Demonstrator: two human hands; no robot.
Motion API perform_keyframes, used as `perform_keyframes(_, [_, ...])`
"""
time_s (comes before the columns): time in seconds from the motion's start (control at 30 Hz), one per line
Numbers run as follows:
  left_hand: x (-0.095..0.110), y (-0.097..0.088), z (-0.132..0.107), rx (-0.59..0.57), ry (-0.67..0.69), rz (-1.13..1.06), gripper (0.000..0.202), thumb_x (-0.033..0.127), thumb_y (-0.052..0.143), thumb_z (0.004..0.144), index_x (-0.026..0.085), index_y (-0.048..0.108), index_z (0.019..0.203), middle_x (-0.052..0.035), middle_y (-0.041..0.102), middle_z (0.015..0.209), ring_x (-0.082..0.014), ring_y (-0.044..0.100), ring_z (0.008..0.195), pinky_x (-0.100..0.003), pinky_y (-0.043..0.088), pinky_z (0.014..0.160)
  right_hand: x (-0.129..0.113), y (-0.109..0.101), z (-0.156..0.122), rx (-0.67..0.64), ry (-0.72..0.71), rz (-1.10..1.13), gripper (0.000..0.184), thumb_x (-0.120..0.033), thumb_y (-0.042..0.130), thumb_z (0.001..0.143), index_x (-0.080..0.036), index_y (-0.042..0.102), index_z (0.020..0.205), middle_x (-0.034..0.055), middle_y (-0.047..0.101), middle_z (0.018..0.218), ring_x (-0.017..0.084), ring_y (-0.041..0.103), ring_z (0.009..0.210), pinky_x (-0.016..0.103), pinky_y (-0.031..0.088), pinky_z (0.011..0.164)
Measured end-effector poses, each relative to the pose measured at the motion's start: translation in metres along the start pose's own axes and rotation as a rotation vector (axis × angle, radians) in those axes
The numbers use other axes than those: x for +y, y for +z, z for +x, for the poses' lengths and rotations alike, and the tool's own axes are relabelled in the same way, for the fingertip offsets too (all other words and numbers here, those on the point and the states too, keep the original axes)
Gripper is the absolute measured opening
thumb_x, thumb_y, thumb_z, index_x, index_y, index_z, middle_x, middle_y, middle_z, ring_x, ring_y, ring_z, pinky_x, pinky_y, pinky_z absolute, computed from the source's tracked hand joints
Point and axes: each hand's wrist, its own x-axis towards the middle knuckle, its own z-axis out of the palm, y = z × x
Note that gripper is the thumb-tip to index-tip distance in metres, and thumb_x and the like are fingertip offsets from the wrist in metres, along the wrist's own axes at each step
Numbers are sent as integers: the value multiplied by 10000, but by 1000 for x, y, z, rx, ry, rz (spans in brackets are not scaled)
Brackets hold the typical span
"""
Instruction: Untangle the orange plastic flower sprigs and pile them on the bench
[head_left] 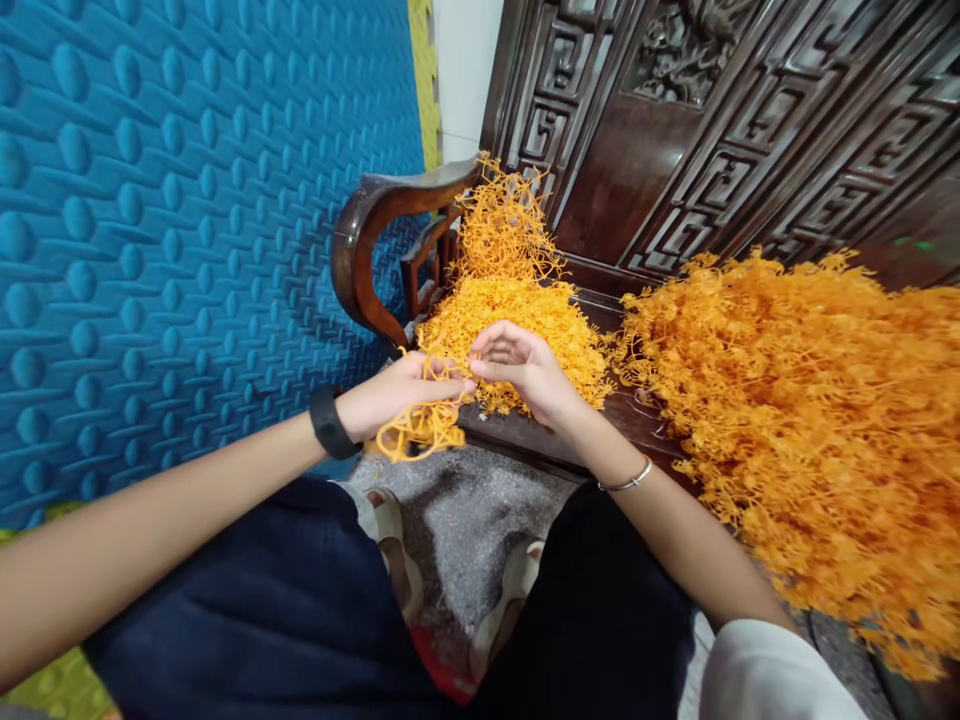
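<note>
My left hand [401, 393], with a black band on its wrist, is closed on a small bunch of looped orange plastic pieces [420, 430] that hangs below its fingers. Facing it, my right hand [520, 368] has thumb and fingers pinched together close to the left fingertips. What lies between the right fingertips is too small to make out. Just beyond both hands, a heap of the same orange pieces [517, 305] covers the end of a dark wooden bench [551, 440].
A far larger heap of orange pieces [817, 420] spreads along the bench at right. The bench has a curved armrest [375, 215] and a carved backrest [637, 160]. Blue textured matting [187, 220] lies at left. Grey speckled floor [465, 530] shows between my feet.
</note>
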Motion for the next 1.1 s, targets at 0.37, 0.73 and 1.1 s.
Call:
perform_keyframes(0.37, [-7, 0, 30, 198, 3, -222, 115, 107, 638, 662, 106, 652, 548, -32, 610, 576, -95, 528, 541, -224, 409, 578, 28, 7, 31, 400, 35, 67, 310, -76, 559, 571, -214, 291, 641, -66, 459, 573, 87, 458, 565, 249, 411, 632])
perform_keyframes(0.73, [-25, 28, -8, 87, -160, -365, 122, 183, 666, 674, 132, 645, 566, -5, 585, 560, -80, 513, 505, -193, 402, 508, 24, -89, 76, 754, -207, -483, 233, -165, 469, 693, -231, 420, 911, 6, 515, 790, 150, 550, 701, 308, 482, 680])
perform_keyframes(1.1, [-24, 7, -1, 55, -64, -409, 193, 301, 575, 819, 158, 683, 893, -60, 690, 934, -140, 640, 797, -241, 485, 712, 45, -116, 78, 503, -212, -822, 54, -172, 584, 673, -173, 596, 726, 106, 603, 1029, 243, 574, 978, 409, 513, 794])
